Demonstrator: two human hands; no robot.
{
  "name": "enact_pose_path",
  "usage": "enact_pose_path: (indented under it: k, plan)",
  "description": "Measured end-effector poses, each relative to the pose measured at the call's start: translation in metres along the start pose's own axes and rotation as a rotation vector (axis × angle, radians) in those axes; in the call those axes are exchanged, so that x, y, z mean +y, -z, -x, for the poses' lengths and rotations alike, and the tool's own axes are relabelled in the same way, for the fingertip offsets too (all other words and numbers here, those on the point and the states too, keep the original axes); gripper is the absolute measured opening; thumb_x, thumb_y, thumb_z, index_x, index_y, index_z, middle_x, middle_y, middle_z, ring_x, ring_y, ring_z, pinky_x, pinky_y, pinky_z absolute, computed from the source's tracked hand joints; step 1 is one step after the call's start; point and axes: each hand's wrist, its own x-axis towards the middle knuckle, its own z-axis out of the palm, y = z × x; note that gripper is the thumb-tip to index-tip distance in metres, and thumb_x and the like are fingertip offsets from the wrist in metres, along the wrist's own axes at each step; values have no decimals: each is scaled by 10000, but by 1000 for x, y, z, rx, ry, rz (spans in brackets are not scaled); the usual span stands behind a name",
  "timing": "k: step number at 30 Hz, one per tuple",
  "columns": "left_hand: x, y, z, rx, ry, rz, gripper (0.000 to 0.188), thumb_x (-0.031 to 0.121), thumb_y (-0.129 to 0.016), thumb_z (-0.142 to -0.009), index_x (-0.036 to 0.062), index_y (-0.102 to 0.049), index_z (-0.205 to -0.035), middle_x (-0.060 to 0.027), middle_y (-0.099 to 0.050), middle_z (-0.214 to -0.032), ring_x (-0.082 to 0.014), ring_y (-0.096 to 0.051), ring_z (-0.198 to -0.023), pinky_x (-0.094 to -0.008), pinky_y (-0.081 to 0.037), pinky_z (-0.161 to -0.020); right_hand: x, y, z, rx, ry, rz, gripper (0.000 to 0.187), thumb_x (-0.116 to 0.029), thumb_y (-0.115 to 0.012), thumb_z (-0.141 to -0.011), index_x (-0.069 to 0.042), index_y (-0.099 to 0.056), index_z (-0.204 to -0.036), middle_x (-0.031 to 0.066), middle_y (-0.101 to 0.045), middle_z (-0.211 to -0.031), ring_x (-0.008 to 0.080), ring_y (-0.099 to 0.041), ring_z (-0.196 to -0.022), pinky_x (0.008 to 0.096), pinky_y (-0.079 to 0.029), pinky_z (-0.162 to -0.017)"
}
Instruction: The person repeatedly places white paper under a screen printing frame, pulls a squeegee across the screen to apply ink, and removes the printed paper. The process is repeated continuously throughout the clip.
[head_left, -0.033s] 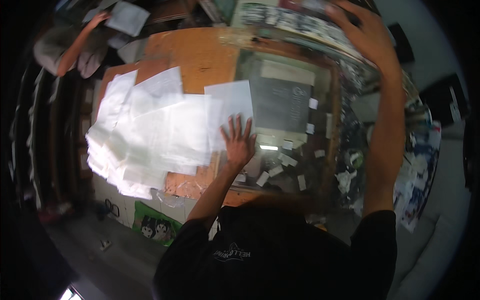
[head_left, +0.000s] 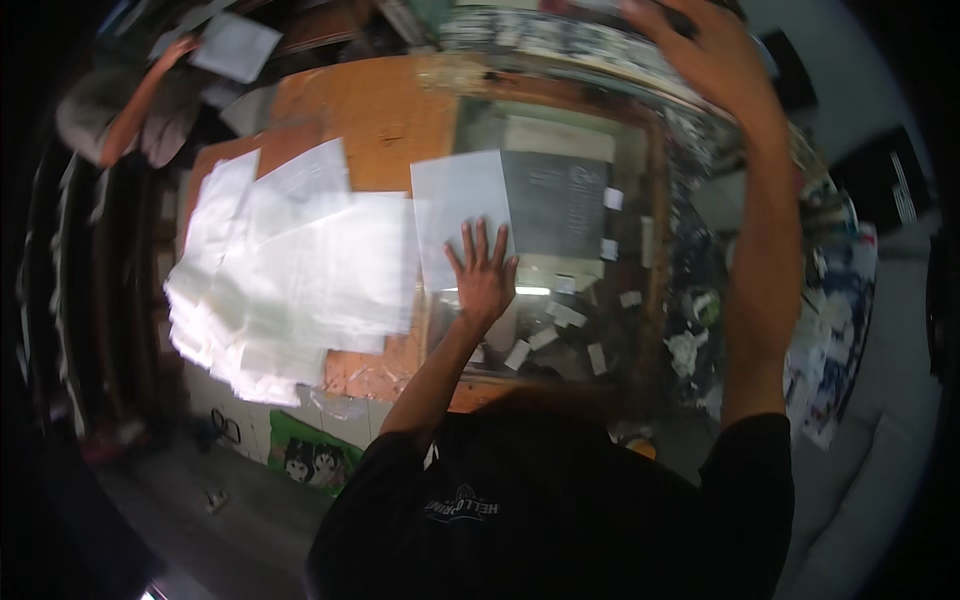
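Left hand [head_left: 483, 287] lies palm-down, fingers spread, on a single white rectangular paper sheet [head_left: 458, 190]. Right hand [head_left: 718, 62] is beyond the far right corner of the brown wooden tabletop [head_left: 365, 110]; its grip cannot be determined. The sheet sits between overlapping white papers [head_left: 315, 265] toward the left edge and a dark grey rectangular panel [head_left: 558, 205] toward the right edge.

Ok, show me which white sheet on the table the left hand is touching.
The rightmost sheet, beside the dark panel. The left hand rests spread on its lower part; the other sheets lie heaped to its left, untouched.
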Motion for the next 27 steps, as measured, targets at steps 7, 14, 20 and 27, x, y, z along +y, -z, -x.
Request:
enact_pose_path:
  k: [7,14,20,27]
  plan:
    - [109,-62,-70,-48,-257,224,573,281,-555,-1015,40,-432,-1521,-305,-254,-1617,-485,-182,-1531,-705,-130,-1189,-8,14,1,-21,-3,0,462,-412,-598,-986,31,-730,-1007,233,-733,-938,382,-711,-874,487,-556,-787]
    - [97,-44,-49,24,-42,179,601,287,-573,-1010,14,-416,-1521,-302,-204,-1644,-470,-103,-1558,-724,-41,-1182,-56,29,-22,-430,-437,225,308,-156,-515,-1011,50,-686,-857,82,-570,-648,138,-464,-495,276,-420,-420]
    - [99,-46,-20,-50,-103,75,606,332,-558,-1014,21,-428,-1517,-268,-220,-1655,-458,-84,-1566,-776,21,-1137,-49,35,-20,-413,-525,195,326,-169,-503,-1024,46,-700,-878,64,-557,-613,126,-473,-492,280,-432,-421]
    - [95,-37,-19,-32,-99,148,598,314,-579,-1012,16,-441,-1512,-269,-240,-1645,-450,-115,-1560,-763,-3,-1143,-9,28,18,-193,-45,-173,422,-318,-542,-1051,43,-740,-957,66,-576,-579,130,-520,-498,296,-471,-446]
